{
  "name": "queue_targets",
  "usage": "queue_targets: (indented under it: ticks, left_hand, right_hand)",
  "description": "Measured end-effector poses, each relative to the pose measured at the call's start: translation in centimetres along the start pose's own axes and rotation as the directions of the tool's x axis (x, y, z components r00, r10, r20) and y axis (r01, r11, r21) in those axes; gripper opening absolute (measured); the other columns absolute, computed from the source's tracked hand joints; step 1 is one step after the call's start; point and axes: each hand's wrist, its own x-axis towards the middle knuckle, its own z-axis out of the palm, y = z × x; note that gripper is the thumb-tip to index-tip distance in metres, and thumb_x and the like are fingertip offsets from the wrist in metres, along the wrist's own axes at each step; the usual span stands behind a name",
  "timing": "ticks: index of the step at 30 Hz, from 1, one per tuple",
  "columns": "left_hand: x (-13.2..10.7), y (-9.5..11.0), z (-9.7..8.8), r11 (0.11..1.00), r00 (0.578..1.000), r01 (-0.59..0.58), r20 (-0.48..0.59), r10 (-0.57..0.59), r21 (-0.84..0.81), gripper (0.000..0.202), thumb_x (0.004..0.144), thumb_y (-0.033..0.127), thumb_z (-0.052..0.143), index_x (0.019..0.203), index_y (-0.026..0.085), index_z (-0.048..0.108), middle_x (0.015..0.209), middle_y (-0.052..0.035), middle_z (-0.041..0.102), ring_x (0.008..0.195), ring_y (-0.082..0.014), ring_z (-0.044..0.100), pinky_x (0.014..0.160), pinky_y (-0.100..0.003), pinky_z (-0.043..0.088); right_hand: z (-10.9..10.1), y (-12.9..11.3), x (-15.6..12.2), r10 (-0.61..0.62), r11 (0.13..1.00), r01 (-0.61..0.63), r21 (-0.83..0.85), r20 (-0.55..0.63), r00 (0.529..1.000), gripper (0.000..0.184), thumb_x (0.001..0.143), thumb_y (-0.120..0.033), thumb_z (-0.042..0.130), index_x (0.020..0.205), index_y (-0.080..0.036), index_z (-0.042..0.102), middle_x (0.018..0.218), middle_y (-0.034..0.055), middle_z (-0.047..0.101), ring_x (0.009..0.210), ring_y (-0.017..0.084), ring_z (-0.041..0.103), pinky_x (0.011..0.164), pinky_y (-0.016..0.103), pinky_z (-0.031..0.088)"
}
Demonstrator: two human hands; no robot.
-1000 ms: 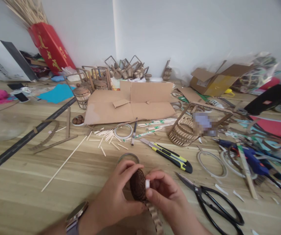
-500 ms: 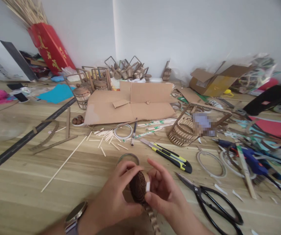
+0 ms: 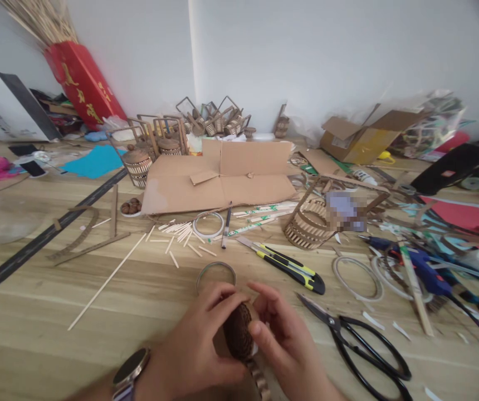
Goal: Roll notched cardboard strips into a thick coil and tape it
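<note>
Both hands meet low in the middle over a small coiled roll of corrugated cardboard point(image 3: 238, 333). My left hand point(image 3: 198, 345), with a watch on its wrist, grips the roll from the left with thumb and fingers wrapped round it. My right hand point(image 3: 281, 340) presses on the roll's right side, thumb against its rim. A loose tail of the cardboard strip point(image 3: 260, 384) hangs down below the roll. A metal ring point(image 3: 216, 272) lies on the table just beyond my fingers.
Black scissors point(image 3: 356, 348) lie right of my hands, a yellow-black utility knife point(image 3: 289, 266) beyond them. Flat cardboard point(image 3: 223, 178), wooden sticks point(image 3: 176, 234), a cardboard basket point(image 3: 310, 223), tape rings point(image 3: 356, 278) and a blue glue gun point(image 3: 419, 264) crowd the wooden table point(image 3: 55, 301).
The white tab seen at the roll's edge is now covered by my right thumb. My right fingers have closed in round the roll, and both hands sit slightly lower.
</note>
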Motion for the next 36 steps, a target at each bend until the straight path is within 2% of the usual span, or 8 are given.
queue_targets:
  ticks: [3, 7, 11, 14, 17, 21, 29, 36]
  left_hand:
    - [0.0, -0.3, 0.1, 0.999, 1.0, 0.026, -0.004, -0.027, -0.028, 0.074, 0.063, 0.013, 0.079, 0.132, 0.027, 0.055, 0.132, -0.0089, 0.054, 0.121, -0.0308, 0.053, 0.102, -0.041, 0.047]
    - [-0.1, -0.5, 0.1, 0.999, 0.999, 0.023, -0.022, -0.024, -0.041, 0.07, 0.067, 0.017, 0.08, 0.132, 0.025, 0.056, 0.13, -0.0108, 0.055, 0.12, -0.0307, 0.054, 0.103, -0.043, 0.047]
    - [0.1, -0.2, -0.1, 0.999, 0.997, 0.02, -0.067, -0.022, -0.027, 0.069, 0.068, 0.029, 0.084, 0.131, 0.022, 0.056, 0.129, -0.0133, 0.056, 0.121, -0.0326, 0.054, 0.102, -0.044, 0.048]
    - [0.2, -0.2, -0.1, 0.999, 0.991, 0.041, -0.129, -0.039, 0.01, 0.069, 0.065, 0.017, 0.08, 0.13, 0.023, 0.055, 0.129, -0.0123, 0.056, 0.12, -0.0314, 0.055, 0.102, -0.043, 0.048]
    - [0.2, -0.2, 0.0, 0.996, 0.979, 0.064, -0.199, -0.051, 0.058, 0.073, 0.061, 0.005, 0.07, 0.13, 0.022, 0.054, 0.126, -0.0118, 0.056, 0.118, -0.0312, 0.056, 0.103, -0.046, 0.047]
    - [0.2, -0.3, 0.2, 0.991, 0.969, 0.087, -0.239, -0.062, 0.097, 0.072, 0.06, 0.004, 0.065, 0.129, 0.021, 0.053, 0.125, -0.0133, 0.057, 0.118, -0.0333, 0.056, 0.102, -0.049, 0.047]
    - [0.2, -0.3, 0.4, 0.983, 0.963, 0.111, -0.262, -0.071, 0.144, 0.069, 0.059, 0.006, 0.065, 0.127, 0.019, 0.055, 0.125, -0.0155, 0.058, 0.119, -0.0353, 0.057, 0.102, -0.05, 0.049]
    - [0.3, -0.4, 0.5, 0.975, 0.965, 0.126, -0.249, -0.078, 0.184, 0.068, 0.061, 0.007, 0.063, 0.128, 0.013, 0.055, 0.127, -0.0197, 0.056, 0.121, -0.0369, 0.055, 0.102, -0.052, 0.048]
  right_hand:
    - [-0.2, 0.4, -0.2, -0.161, 0.971, 0.162, -0.175, 0.023, 0.987, 0.045, 0.088, -0.051, 0.065, 0.125, -0.026, 0.059, 0.074, -0.001, 0.061, 0.062, 0.014, 0.057, 0.058, 0.022, 0.049]
    - [-0.3, 0.7, -0.3, -0.15, 0.949, 0.17, -0.266, 0.093, 0.984, 0.058, 0.082, -0.056, 0.069, 0.128, -0.024, 0.057, 0.084, 0.0023, 0.066, 0.066, 0.016, 0.062, 0.063, 0.023, 0.053]
    - [-0.5, 0.5, -0.1, -0.205, 0.94, 0.22, -0.26, 0.083, 0.975, 0.071, 0.076, -0.066, 0.068, 0.132, -0.025, 0.053, 0.085, 0.0021, 0.067, 0.068, 0.016, 0.064, 0.064, 0.024, 0.054]
    - [-0.9, -0.4, 0.3, -0.309, 0.909, 0.311, -0.278, 0.054, 0.95, 0.044, 0.087, -0.057, 0.062, 0.118, -0.025, 0.061, 0.078, 0.0007, 0.067, 0.064, 0.015, 0.063, 0.06, 0.023, 0.052]
    - [-1.3, -1.3, 0.6, -0.356, 0.842, 0.359, -0.404, 0.085, 0.931, 0.009, 0.093, -0.029, 0.061, 0.089, -0.024, 0.067, 0.073, 0.0016, 0.069, 0.065, 0.016, 0.065, 0.06, 0.024, 0.052]
    - [-1.4, -1.7, 0.8, -0.374, 0.771, 0.379, -0.513, 0.118, 0.92, 0.011, 0.084, -0.014, 0.065, 0.085, -0.024, 0.069, 0.073, 0.0017, 0.073, 0.065, 0.017, 0.067, 0.061, 0.027, 0.053]
    - [-1.3, -1.3, 0.8, -0.372, 0.748, 0.378, -0.546, 0.127, 0.92, 0.008, 0.085, -0.017, 0.067, 0.086, -0.024, 0.07, 0.072, 0.0016, 0.074, 0.063, 0.017, 0.067, 0.06, 0.028, 0.053]
    - [-1.1, -1.2, 0.9, -0.454, 0.69, 0.458, -0.561, 0.159, 0.877, 0.012, 0.084, -0.013, 0.066, 0.088, -0.024, 0.068, 0.069, -0.0013, 0.072, 0.061, 0.015, 0.065, 0.059, 0.027, 0.049]
